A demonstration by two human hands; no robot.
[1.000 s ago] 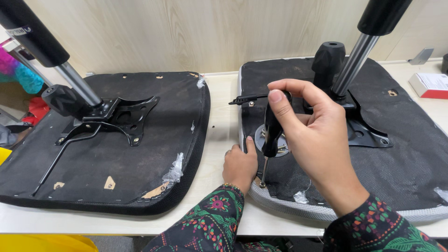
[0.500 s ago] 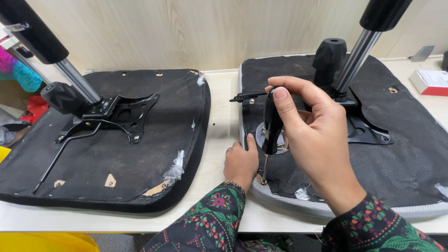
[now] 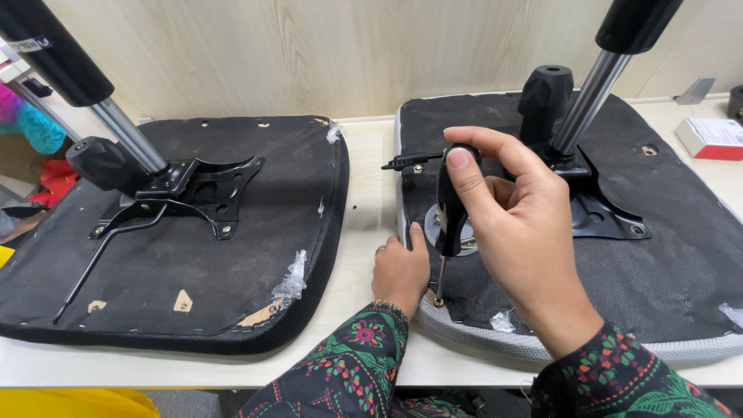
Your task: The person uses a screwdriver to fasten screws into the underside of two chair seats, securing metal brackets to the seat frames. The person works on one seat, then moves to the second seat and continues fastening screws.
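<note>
Little change. My right hand has tilted screwdriver slightly: handle top now sits a touch lower and nearer me than a second ago, thumb capping it. Tip holds same spot on right seat pan edge. My view has drifted slightly, left seat pan sliding lower in frame.

Black screwdriver handle; black fabric on both seat undersides, the right seat edged in grey mesh; dark sleeves patterned with green, red and pink flowers. Pale wood-grain wall; a red-and-white box at the right edge.
</note>
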